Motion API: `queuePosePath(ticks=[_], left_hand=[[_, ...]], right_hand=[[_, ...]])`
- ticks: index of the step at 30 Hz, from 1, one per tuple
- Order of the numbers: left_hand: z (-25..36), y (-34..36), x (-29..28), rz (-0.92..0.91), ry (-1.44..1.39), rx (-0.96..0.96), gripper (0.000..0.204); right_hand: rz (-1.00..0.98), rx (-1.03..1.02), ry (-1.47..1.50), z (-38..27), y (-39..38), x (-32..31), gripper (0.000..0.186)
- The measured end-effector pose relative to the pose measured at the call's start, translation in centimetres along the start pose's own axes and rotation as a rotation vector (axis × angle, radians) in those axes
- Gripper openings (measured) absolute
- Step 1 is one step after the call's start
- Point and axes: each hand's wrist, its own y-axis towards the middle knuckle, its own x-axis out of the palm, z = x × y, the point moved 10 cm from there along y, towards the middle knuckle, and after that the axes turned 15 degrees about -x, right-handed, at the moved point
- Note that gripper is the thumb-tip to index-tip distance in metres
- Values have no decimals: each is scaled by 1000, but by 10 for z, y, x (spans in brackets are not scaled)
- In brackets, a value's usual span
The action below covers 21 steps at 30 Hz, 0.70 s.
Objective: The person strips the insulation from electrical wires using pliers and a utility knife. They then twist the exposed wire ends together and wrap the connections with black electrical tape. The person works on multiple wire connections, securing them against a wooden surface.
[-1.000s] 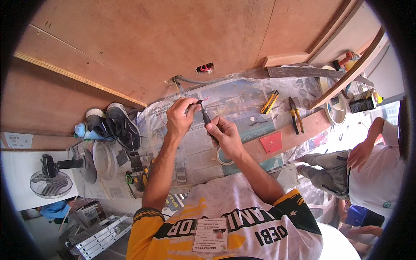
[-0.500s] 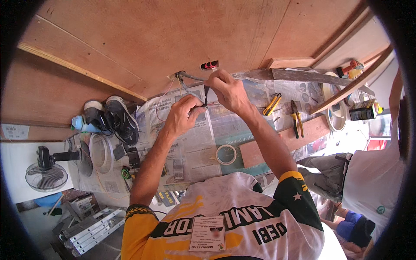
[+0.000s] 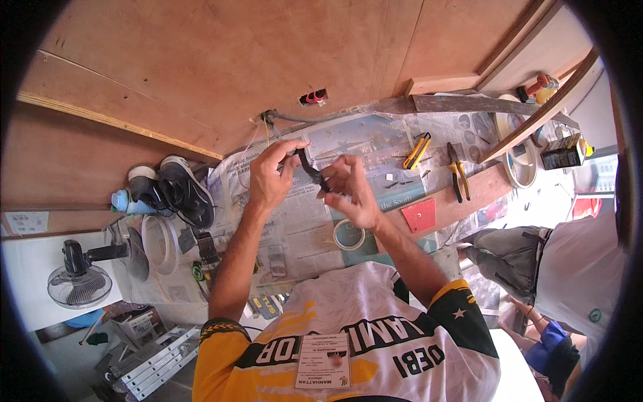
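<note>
In front of my chest, a twisted strip of black tape (image 3: 309, 169) runs between my two hands. My left hand (image 3: 270, 175) is closed, its thumb and fingers pinching the upper end. The lower end lies in the curled fingers of my right hand (image 3: 353, 193), slightly smeared by motion. Thin wires (image 3: 267, 128) come out of a hole in the wooden wall just beyond my left hand, beside a grey cable (image 3: 295, 119). Red wires (image 3: 313, 98) show in a rectangular cutout. Below my right hand lies a white tape roll (image 3: 340, 241).
Newspaper (image 3: 301, 218) covers the work surface. To the right lie a yellow utility knife (image 3: 417, 151), pliers (image 3: 458, 173), a wooden plank (image 3: 479, 193) and a red square piece (image 3: 420, 215). Shoes (image 3: 187, 191) and a fan (image 3: 79, 281) are at left. Another person (image 3: 576, 268) is at right.
My right hand has come down and toward me from near the cutout, still with the black strip. My left hand has shifted slightly, and more of the strip now shows between the hands.
</note>
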Motion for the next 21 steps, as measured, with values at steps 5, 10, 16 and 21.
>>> queuePosePath(ticks=[5,10,16,21], left_hand=[[-8,-6,1,30,22,-28,32],[-3,-7,2,23,95,-38,33],[-13,-17,20,-31,182,54,37],[-15,-22,27,-93,202,46,35]], right_hand=[[60,351,581,36,-4,28,46],[143,338,430,40,-8,23,38],[123,249,-229,16,20,-14,28],[-224,-45,-798,-13,76,-22,18]])
